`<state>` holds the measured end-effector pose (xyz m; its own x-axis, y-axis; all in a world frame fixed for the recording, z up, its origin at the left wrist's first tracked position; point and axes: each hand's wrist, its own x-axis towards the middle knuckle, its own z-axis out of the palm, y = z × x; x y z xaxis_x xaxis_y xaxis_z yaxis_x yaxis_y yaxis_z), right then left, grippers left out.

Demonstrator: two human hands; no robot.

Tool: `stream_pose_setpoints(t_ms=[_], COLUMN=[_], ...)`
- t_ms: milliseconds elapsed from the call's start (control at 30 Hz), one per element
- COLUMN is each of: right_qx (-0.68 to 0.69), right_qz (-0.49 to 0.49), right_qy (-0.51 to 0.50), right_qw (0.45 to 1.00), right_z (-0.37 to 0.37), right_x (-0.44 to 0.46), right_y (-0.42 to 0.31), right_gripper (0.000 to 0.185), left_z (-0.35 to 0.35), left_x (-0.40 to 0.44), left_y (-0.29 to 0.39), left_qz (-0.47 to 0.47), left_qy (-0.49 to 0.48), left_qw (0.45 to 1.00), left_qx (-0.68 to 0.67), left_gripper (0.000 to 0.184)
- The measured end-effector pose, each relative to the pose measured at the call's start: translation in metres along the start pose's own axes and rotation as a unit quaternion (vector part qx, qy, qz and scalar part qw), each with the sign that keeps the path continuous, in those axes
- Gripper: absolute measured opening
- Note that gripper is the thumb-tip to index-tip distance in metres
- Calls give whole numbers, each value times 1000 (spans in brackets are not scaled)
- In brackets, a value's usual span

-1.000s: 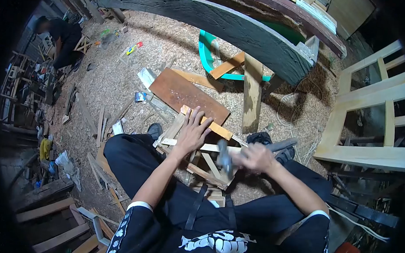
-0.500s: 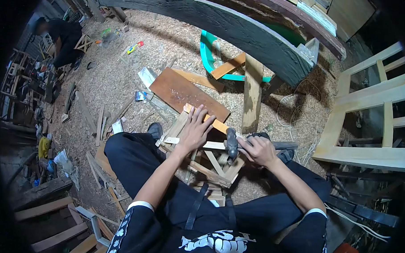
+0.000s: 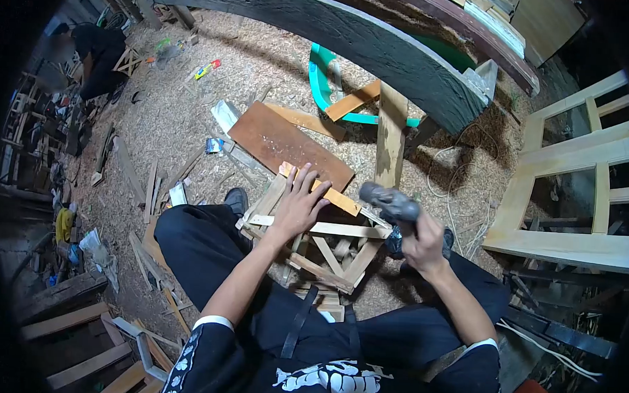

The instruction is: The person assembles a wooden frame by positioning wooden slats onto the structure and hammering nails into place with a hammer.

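Note:
My left hand lies over an orange-toned wooden slat, its fingers spread and pressing down on it. The slat sits across the top of a small wooden frame of pale strips between my knees. In my right hand is a hammer, gripped by its handle; the dark metal hammer head hangs raised just off the slat's right end. My right fingers and the fist hide most of the handle.
A brown board lies on the shavings-covered floor beyond the frame. A dark beam crosses above a wooden post and a green plastic rim. Pale panelled frames stand at right. Another person crouches far left.
My right hand has lifted the hammer up and to the right, away from the slat's end. My left hand stays on the slat.

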<state>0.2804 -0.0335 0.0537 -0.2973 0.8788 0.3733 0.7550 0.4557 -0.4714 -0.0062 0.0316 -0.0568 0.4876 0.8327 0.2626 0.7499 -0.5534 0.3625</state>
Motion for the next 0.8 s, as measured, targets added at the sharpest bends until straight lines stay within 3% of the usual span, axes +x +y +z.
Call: stream_pose_setpoints(t_ms=[67,100,133,167,200,333,400,500,567,600,667,700,800], right_qx=[42,-3,48,-33,-114,-15,45,45,-1,-1,-24,60,-31], right_qz=[-91,-132,-117,-21,72,72,121,102,3,4,-158,-131,-57], right_qy=[156,125,145,-25,-190,-30,-6,8,69,68,191,197,1], right_qw=[983,983,981,999,972,997,992,994,998,998,969,970,998], right_z=[4,7,30,39,37,44,43,13,-5,-10,-15,-3,50], right_x=[-1,-3,-12,-26,-18,-24,-25,-14,-7,-3,2,0,-35], right_y=[5,10,16,20,9,21,20,4,-2,-4,-7,-5,27], right_gripper=[37,39,39,39,38,35,32,33,33,33,35,37,39], left_z=[-1,-1,-1,-2,-1,0,-1,-2,-4,-3,-3,-2,0], left_x=[1,1,-1,3,7,4,2,3,4,3,3,3,2], left_y=[1,1,2,2,0,-4,0,0,1,0,0,-1,-2], left_qz=[-4,-1,-8,-11,-3,-4,-2,4,6,3,3,5,9], left_qy=[-1,-7,-11,-9,-3,-14,-1,6,0,-4,-3,-2,2], left_qw=[1000,1000,1000,1000,1000,1000,1000,1000,1000,1000,1000,1000,1000], left_qx=[2,3,5,10,13,-3,10,14,-3,-2,-1,-1,8], left_gripper=[38,38,39,40,40,41,40,38,37,37,37,38,39])
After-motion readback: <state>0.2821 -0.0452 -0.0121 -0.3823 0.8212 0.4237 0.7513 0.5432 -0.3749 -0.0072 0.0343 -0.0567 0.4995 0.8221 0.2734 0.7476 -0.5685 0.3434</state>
